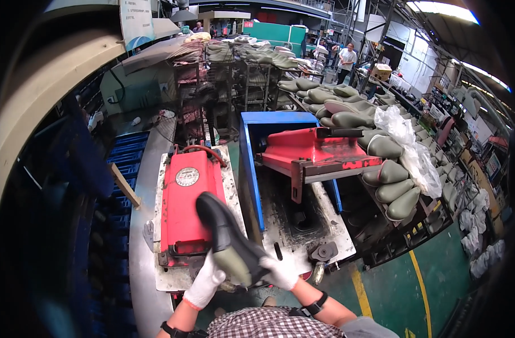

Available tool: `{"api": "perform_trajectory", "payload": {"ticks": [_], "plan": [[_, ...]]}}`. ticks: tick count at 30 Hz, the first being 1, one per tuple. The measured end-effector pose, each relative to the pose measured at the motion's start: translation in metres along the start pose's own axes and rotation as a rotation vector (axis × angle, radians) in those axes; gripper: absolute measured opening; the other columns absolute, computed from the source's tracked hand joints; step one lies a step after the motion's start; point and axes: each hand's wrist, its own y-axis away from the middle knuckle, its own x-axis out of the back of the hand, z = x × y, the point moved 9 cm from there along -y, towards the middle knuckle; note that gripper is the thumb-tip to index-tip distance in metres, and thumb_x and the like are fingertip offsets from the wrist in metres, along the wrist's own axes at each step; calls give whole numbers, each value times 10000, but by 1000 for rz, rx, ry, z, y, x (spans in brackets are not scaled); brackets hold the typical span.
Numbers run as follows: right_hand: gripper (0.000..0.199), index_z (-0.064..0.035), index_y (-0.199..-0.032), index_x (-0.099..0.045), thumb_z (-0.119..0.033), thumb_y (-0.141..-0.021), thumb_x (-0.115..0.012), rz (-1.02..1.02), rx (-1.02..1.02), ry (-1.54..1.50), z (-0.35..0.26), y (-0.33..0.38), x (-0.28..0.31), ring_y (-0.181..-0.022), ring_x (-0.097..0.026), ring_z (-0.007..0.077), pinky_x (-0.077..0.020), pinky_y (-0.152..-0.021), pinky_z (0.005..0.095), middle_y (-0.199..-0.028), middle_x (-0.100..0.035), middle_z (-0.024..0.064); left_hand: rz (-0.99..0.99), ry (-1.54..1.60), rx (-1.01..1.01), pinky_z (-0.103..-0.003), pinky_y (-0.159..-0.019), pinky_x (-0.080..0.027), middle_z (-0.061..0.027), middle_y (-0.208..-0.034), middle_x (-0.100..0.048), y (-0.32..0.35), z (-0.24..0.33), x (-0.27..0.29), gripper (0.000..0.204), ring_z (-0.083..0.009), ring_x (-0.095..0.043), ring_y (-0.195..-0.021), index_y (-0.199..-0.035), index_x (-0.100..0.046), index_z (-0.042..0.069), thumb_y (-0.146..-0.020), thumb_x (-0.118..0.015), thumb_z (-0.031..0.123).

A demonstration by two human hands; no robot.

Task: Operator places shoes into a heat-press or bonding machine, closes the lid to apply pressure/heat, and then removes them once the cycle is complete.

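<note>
Both white-gloved hands grasp a dark rubber boot with an olive-green sole (228, 239), holding it tilted in the air just above the near edge of the worn, paint-stained desk (291, 225). The left hand (206, 280) closes around the boot's lower end from beneath, while the right hand (280, 272) clamps the sole side near the heel. The boot's shaft points up and away, over the front of the flat red metal machine block (185, 200) that lies on the left part of the desk.

The grip looks lopsided: both hands sit at the same low end, so the long shaft hangs free. If either glove slipped on the smooth rubber, the boot would likely swing down and knock against the red block or drop off the desk edge toward the floor. To the right, the raised red press head (311, 149) in its blue steel frame (252, 169) overhangs a dark opening; a hand or the boot's soft shaft pushed carelessly beneath it could be caught or pinched. The rows of olive-green boot lasts on the racks (381, 169) stand well apart and seem out of harm's way.
</note>
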Motion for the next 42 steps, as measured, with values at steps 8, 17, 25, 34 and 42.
{"api": "perform_trajectory", "payload": {"ticks": [8,17,25,34,42], "plan": [[884,-123,-1691,-53,-245,-1030,-627,-520,-288,656,123,-69,-158,-873,-582,110,-567,-755,282,-1257,-561,105,653,659,-61,-544,-1167,-431,-169,-1445,-600,153,1,130,697,-384,-591,-1308,-1509,-473,28,-895,-600,332],[508,-2,-1362,-642,-194,-900,-733,-536,326,1460,128,-84,-165,-1178,-644,384,-491,-1053,436,-1273,-677,221,1215,680,-163,-397,-963,-581,-104,-1195,-706,359,-60,220,421,-272,-697,-1098,-1294,-617,56,-880,-650,127],[521,-59,-1322,-665,-12,-808,-736,4,444,1725,112,-75,-71,-1160,-636,369,-487,-1051,448,-1249,-663,170,1855,331,109,-405,-838,-603,-45,-1089,-687,523,-148,415,349,-241,-698,-946,-1171,-670,121,-829,-716,72],[492,-106,-1320,-684,-73,-836,-769,182,445,1879,116,-71,-67,-1180,-634,353,-500,-1039,432,-1256,-654,156,1768,-322,160,-406,-932,-528,-108,-1285,-634,492,-71,586,819,-238,-638,-1076,-1547,-406,61,-835,-808,118],[475,-43,-1277,-659,-120,-820,-761,96,608,1881,108,-67,-77,-1095,-646,357,-511,-961,458,-1166,-675,154,1727,-1118,774,-472,-1183,-382,-252,-1521,-517,420,-40,514,748,-407,-483,-1416,-1554,-399,5,-974,-685,381]]}}
